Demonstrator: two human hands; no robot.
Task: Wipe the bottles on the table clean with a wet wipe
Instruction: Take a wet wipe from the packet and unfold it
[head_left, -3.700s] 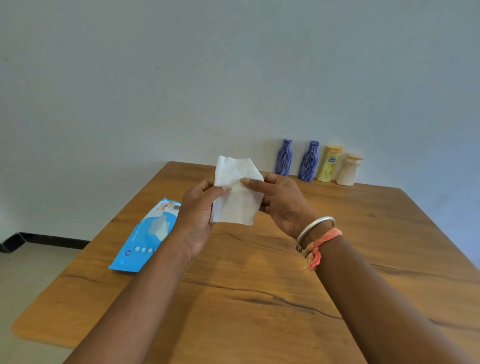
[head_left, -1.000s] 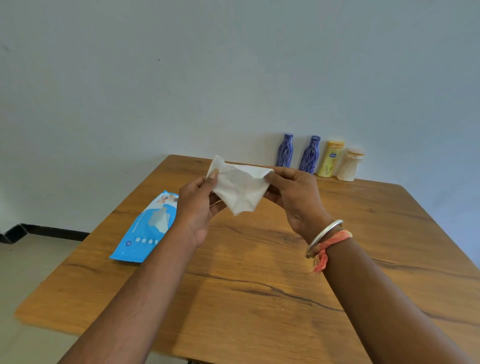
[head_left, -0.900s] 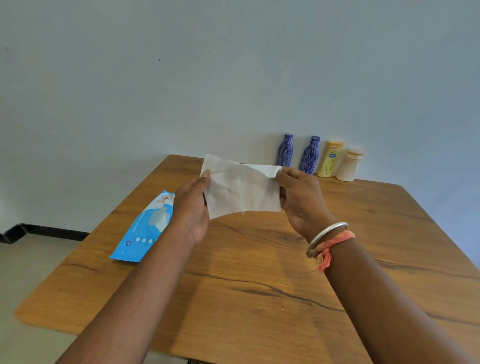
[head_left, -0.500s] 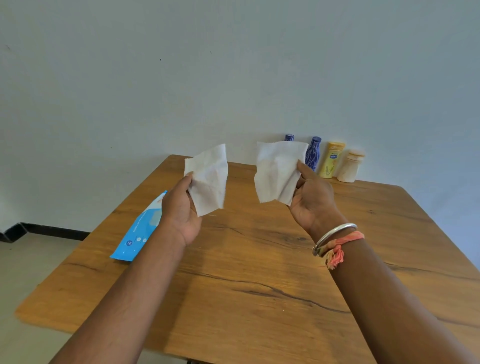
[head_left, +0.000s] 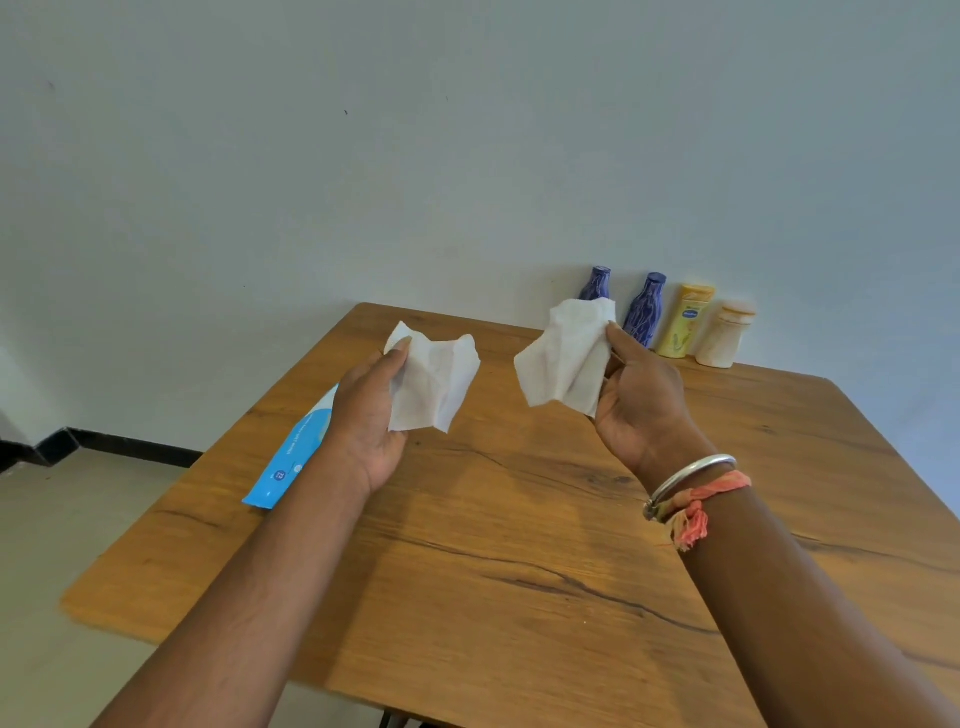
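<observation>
Several bottles stand in a row at the table's far edge against the wall: a blue patterned bottle (head_left: 597, 285), a second blue bottle (head_left: 644, 314), a yellow bottle (head_left: 684, 321) and a cream jar-like bottle (head_left: 724, 333). My left hand (head_left: 366, 410) pinches one white wet wipe (head_left: 434, 387) above the table's middle. My right hand (head_left: 641, 405) pinches another white wipe (head_left: 566, 361), which hides the lower part of the leftmost blue bottle. Both wipes hang crumpled in the air, apart from each other.
A blue wet wipe pack (head_left: 293, 454) lies flat near the left edge of the wooden table (head_left: 519, 545), partly behind my left forearm. A pale wall rises right behind the bottles. The floor shows at the left.
One folded wipe held between both hands was pulled into two pieces. My hands moved apart, each keeping one piece, and the pieces have drooped lower than half a second ago.
</observation>
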